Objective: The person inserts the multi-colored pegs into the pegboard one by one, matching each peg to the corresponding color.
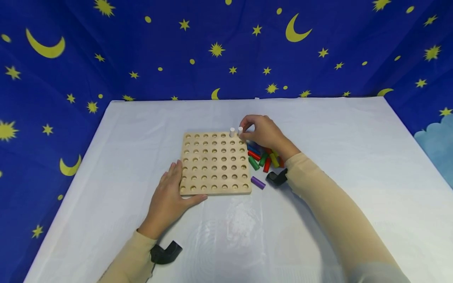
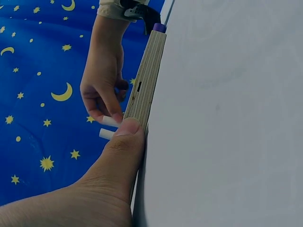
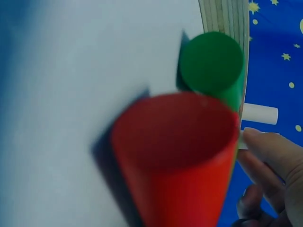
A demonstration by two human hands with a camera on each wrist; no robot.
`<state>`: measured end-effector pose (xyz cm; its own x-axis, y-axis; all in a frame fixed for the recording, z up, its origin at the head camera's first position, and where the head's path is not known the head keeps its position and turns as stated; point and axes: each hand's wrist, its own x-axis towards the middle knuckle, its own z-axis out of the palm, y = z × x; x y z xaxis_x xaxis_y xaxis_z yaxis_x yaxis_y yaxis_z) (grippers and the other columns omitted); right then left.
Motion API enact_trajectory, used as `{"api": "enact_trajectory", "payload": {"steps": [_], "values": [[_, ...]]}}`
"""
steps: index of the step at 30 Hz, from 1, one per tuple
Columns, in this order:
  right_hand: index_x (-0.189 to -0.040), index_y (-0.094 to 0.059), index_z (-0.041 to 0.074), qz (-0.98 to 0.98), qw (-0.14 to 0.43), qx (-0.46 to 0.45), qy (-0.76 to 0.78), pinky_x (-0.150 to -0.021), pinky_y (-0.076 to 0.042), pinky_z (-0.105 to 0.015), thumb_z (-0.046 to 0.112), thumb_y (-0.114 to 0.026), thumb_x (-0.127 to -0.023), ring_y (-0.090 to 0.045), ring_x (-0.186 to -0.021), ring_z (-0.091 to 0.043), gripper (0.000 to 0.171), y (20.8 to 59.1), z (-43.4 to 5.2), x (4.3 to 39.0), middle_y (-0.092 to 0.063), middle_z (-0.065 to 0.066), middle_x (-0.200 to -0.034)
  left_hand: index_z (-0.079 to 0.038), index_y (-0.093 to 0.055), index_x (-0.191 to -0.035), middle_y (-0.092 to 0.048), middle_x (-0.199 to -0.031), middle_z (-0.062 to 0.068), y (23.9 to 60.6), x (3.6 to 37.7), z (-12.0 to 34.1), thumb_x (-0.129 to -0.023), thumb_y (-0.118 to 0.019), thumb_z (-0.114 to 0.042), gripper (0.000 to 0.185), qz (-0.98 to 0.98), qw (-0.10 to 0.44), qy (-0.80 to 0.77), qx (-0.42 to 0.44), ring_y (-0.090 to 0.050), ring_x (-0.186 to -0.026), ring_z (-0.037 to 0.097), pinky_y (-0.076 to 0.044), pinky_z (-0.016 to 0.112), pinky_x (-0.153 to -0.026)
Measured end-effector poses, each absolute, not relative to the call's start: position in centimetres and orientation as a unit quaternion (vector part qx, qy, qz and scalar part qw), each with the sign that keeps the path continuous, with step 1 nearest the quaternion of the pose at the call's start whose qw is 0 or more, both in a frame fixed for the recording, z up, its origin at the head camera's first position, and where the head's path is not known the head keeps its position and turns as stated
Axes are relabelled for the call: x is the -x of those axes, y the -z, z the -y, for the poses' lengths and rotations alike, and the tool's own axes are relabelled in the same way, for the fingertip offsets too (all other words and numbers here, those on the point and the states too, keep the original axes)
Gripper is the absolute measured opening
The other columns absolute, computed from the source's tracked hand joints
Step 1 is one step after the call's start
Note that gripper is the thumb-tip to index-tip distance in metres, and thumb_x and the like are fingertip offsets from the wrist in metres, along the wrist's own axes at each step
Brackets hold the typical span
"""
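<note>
While the left hand (image 1: 169, 198) lies flat, fingers relaxed, against the near-left corner of the wooden pegboard (image 1: 214, 163), the right hand (image 1: 263, 133) pinches a white peg (image 1: 240, 130) at the board's far-right corner, just beside a second white peg (image 1: 232, 132) standing upright. Coloured pegs (image 1: 263, 157) lie heaped on the white surface (image 1: 336, 157) right of the board.

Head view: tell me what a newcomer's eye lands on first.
First, the wooden pegboard at the middle of the white table, with two white pegs standing in its far row. The right hand pinches the one at the far right corner, while the left hand rests at the board's near left corner. A pile of coloured pegs lies right of the board.
</note>
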<state>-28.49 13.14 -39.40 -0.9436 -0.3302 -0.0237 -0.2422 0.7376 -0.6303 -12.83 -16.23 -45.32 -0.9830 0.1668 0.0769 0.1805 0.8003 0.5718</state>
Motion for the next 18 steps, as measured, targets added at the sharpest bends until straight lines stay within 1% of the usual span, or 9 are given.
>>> {"api": "enact_trajectory", "payload": {"steps": [2, 4, 11, 14, 15, 18], "values": [[-0.096, -0.067, 0.018, -0.931, 0.072, 0.152, 0.324, -0.08, -0.046, -0.036, 0.025, -0.075, -0.088, -0.057, -0.089, -0.021, 0.014, 39.4, -13.2, 28.5, -0.07, 0.001, -0.101, 0.003, -0.014, -0.157, -0.022, -0.162, 0.023, 45.3, 12.8, 16.2, -0.07, -0.078, -0.067, 0.129, 0.949, 0.012, 0.301, 0.092, -0.017, -0.154, 0.035, -0.015, 0.051, -0.126], [-0.098, -0.068, 0.019, -0.931, 0.076, 0.149, 0.324, -0.081, -0.046, -0.035, 0.027, -0.076, -0.088, -0.057, -0.09, -0.021, 0.015, 39.3, -13.2, 28.5, -0.069, 0.001, -0.102, 0.003, -0.014, -0.157, -0.022, -0.163, 0.023, 45.2, 12.8, 16.2, -0.07, -0.078, -0.067, 0.128, 0.949, 0.011, 0.302, 0.091, -0.017, -0.154, 0.035, -0.015, 0.051, -0.126], [-0.118, -0.069, 0.019, -0.929, 0.101, 0.118, 0.337, -0.086, -0.051, -0.037, 0.032, -0.076, -0.089, -0.057, -0.093, -0.024, 0.033, 38.9, -14.5, 28.4, -0.068, 0.0, -0.115, 0.003, -0.015, -0.157, -0.022, -0.162, 0.024, 45.3, 12.8, 16.1, -0.071, -0.08, -0.064, 0.127, 0.948, 0.015, 0.305, 0.09, -0.018, -0.154, 0.036, -0.015, 0.052, -0.126], [-0.121, -0.068, 0.017, -0.928, 0.119, 0.111, 0.334, -0.094, -0.051, -0.039, 0.03, -0.074, -0.091, -0.058, -0.1, -0.024, 0.034, 39.0, -15.5, 28.4, -0.067, -0.002, -0.12, 0.004, -0.015, -0.157, -0.022, -0.162, 0.024, 45.2, 12.8, 16.1, -0.071, -0.08, -0.063, 0.127, 0.947, 0.015, 0.308, 0.093, -0.018, -0.153, 0.036, -0.015, 0.052, -0.126], [-0.122, -0.068, 0.017, -0.928, 0.125, 0.112, 0.332, -0.098, -0.051, -0.041, 0.03, -0.074, -0.091, -0.058, -0.104, -0.024, 0.034, 39.1, -15.7, 28.4, -0.067, -0.003, -0.122, 0.004, -0.015, -0.157, -0.022, -0.162, 0.024, 45.2, 12.8, 16.1, -0.071, -0.081, -0.063, 0.127, 0.946, 0.014, 0.309, 0.094, -0.017, -0.154, 0.036, -0.015, 0.053, -0.126], [-0.123, -0.068, 0.016, -0.93, 0.141, 0.115, 0.318, -0.11, -0.044, -0.047, 0.029, -0.074, -0.091, -0.056, -0.116, -0.024, 0.035, 39.4, -16.2, 28.5, -0.065, -0.004, -0.126, 0.004, -0.016, -0.157, -0.022, -0.162, 0.024, 45.2, 12.8, 16.0, -0.071, -0.08, -0.063, 0.127, 0.946, 0.012, 0.31, 0.095, -0.017, -0.153, 0.036, -0.015, 0.053, -0.126]]}}
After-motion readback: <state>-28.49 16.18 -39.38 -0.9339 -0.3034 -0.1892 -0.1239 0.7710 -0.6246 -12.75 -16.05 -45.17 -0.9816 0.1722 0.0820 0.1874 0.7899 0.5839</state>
